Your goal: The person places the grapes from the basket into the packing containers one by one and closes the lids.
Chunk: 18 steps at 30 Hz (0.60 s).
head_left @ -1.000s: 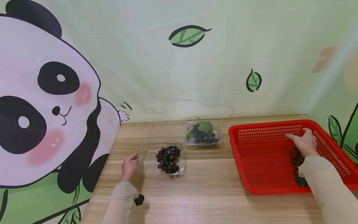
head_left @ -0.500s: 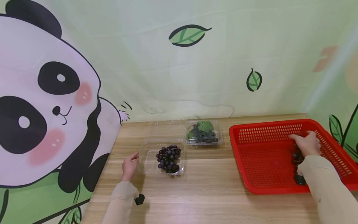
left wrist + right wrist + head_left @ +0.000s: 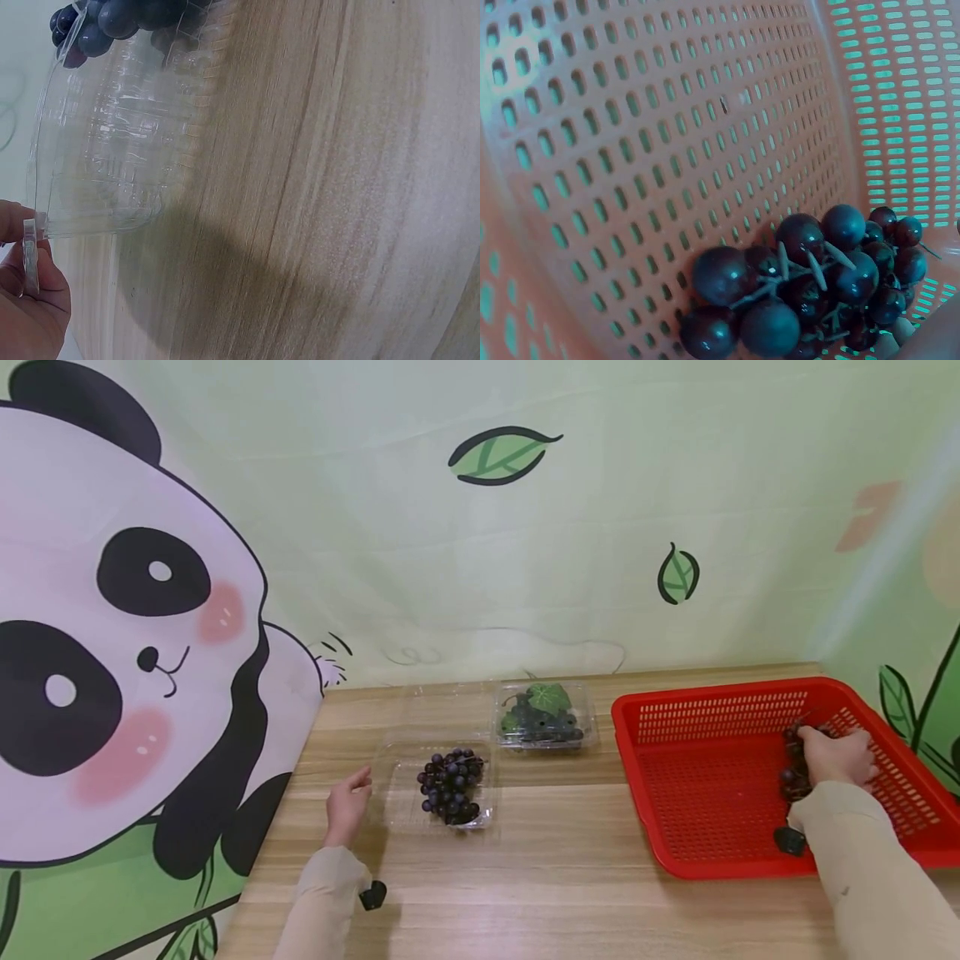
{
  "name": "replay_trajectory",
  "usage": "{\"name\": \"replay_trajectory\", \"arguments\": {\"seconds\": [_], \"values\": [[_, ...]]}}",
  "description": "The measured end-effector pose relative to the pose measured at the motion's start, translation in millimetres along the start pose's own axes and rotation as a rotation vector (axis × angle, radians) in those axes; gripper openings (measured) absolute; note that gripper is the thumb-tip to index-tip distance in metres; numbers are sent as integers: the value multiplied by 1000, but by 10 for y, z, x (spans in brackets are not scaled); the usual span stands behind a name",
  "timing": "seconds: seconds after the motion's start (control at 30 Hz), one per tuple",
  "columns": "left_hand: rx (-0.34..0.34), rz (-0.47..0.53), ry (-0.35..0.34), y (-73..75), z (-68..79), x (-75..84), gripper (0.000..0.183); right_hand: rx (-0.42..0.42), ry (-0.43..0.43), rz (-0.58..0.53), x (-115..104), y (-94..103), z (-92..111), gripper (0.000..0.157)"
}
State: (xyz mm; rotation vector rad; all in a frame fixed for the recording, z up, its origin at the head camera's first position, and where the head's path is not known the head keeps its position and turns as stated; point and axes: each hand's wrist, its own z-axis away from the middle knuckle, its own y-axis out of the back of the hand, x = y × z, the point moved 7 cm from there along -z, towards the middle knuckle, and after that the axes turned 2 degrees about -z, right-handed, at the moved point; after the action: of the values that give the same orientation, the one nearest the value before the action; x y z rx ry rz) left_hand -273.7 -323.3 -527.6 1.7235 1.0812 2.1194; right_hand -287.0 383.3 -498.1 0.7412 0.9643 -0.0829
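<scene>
My left hand (image 3: 347,810) is beside an open clear plastic container (image 3: 397,793) on the table. In the left wrist view, the thumb and fingers pinch the edge of that container (image 3: 112,180). A bunch of dark grapes (image 3: 452,785) lies inside its right half. My right hand (image 3: 840,758) reaches into the red basket (image 3: 697,802), its thumb over another bunch of dark grapes (image 3: 795,764). In the right wrist view, that bunch (image 3: 802,292) lies against the basket's slotted plastic, with part of my hand (image 3: 930,334) at the lower right corner. Its grip is mostly hidden.
A second clear container (image 3: 543,718) stands behind, holding dark grapes and a green leaf (image 3: 550,698). Wooden tabletop (image 3: 555,868) stretches between the containers and the basket. A fabric backdrop (image 3: 375,527) with a panda drawing closes off the back.
My right hand has shifted slightly down and right in the basket and turned, with its thumb nearer the grapes and more of the bunch showing. The left hand has stayed in place.
</scene>
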Motion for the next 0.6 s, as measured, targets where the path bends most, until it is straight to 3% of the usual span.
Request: {"name": "replay_trajectory", "arguments": {"seconds": [0.6], "values": [[-17,3,22,-9,-7,-20,36,95,-74,-86,98,-71,71,81]]}}
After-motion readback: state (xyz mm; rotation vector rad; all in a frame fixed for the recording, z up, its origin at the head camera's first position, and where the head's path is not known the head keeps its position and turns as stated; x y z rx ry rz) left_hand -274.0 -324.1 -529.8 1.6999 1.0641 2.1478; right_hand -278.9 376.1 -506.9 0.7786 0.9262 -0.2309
